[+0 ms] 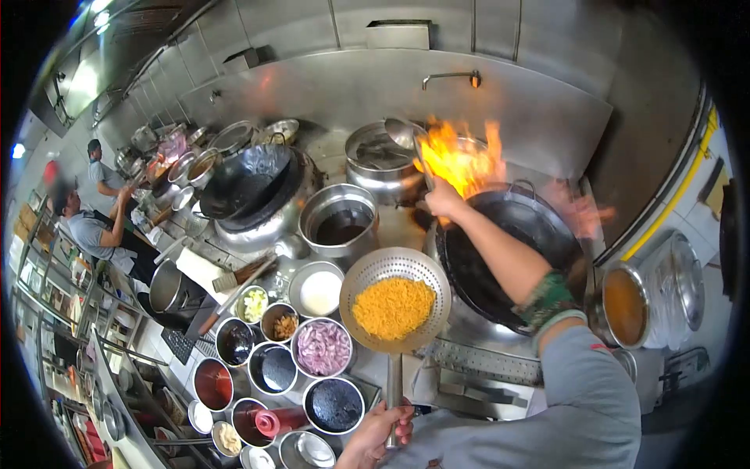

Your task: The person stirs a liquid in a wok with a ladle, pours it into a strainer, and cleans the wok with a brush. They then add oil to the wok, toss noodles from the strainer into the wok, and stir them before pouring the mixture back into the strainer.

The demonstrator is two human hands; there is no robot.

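Observation:
My left hand (376, 431) is closed round the handle of a perforated metal strainer (397, 263). A heap of fine yellow-orange shreds (393, 307) lies in its bowl, over the containers left of the near wok. My right hand (445, 199) reaches across the black wok (500, 234) and grips the handle of a metal ladle (401, 133). The ladle's bowl is raised beside a wide metal pot (383, 184). Tall flames (467, 160) rise behind the wok, close to my right hand. Part of the wok is hidden by my forearm.
Several metal containers of ingredients, including chopped onion (323, 347) and dark sauce (333, 405), crowd the lower left. A red squeeze bottle (280, 422) lies among them. Another wok (250, 184) stands at left. Two co-workers (98, 223) stand far left. Orange liquid fills a pot (626, 305) at right.

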